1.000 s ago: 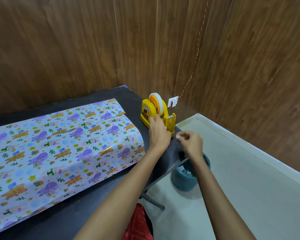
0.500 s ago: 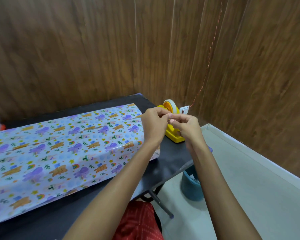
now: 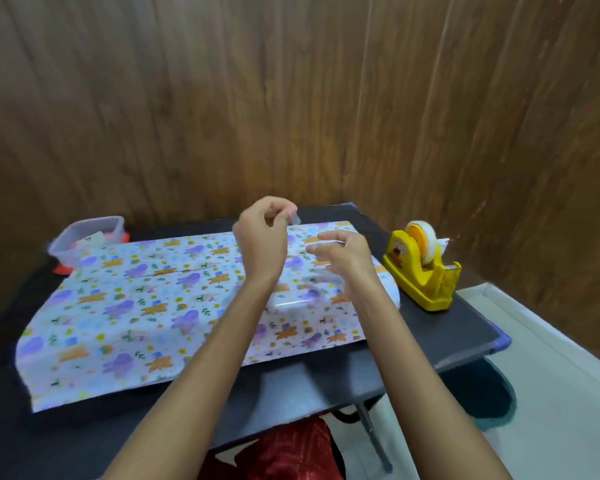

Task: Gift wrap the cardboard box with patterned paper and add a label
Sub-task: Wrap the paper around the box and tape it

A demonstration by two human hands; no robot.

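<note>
Wood-grain panelling closes off the far side and the right, and a dark table [image 3: 430, 327] fills the near ground in the head view, which is smeared by motion. The patterned paper [image 3: 136, 306] lies across the middle of the table, raised into a long block with a seam [image 3: 167, 271] running along its top. I take the cardboard box to be underneath, though none of it shows. A yellow tape dispenser [image 3: 423, 271] stands just right of the paper's right end, and a clear plastic tub [image 3: 87, 237] sits at the far left.

Both hands hang above the paper's far right part. My left hand [image 3: 262, 237] is curled, its fingertips pinching a small clear piece of tape [image 3: 293, 218]. My right hand [image 3: 343, 258] is loosely curled beside it. Pale streaks cross its fingers, and I cannot tell whether it grips anything.

As I judge it, the risk is the tape folding onto itself or a fingertip before it lands — or the untaped seam springing open while neither hand presses it down.
</note>
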